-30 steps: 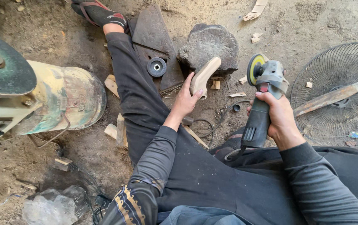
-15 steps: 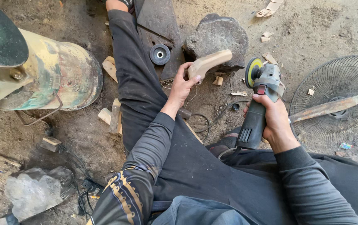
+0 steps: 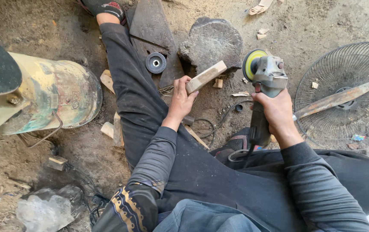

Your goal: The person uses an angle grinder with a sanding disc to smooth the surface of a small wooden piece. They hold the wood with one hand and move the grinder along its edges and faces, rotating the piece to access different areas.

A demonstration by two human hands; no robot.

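My left hand grips one end of a pale wooden block, which points up and to the right toward a grey stone. My right hand is wrapped around the body of a grey angle grinder; its yellow-green disc sits just right of the block's far end, a small gap between them. I sit on dirt ground with my left leg in dark trousers stretched out ahead.
A large worn bench grinder motor with a dark wheel stands at left. A loose grinding disc lies on a dark metal plate. A wire fan guard with a long metal blade across it lies at right. Wood scraps and a cable lie about.
The wooden block has turned from upright to lying slanted toward the grinder disc. The grinder stays in my right hand, with the view shifted slightly.
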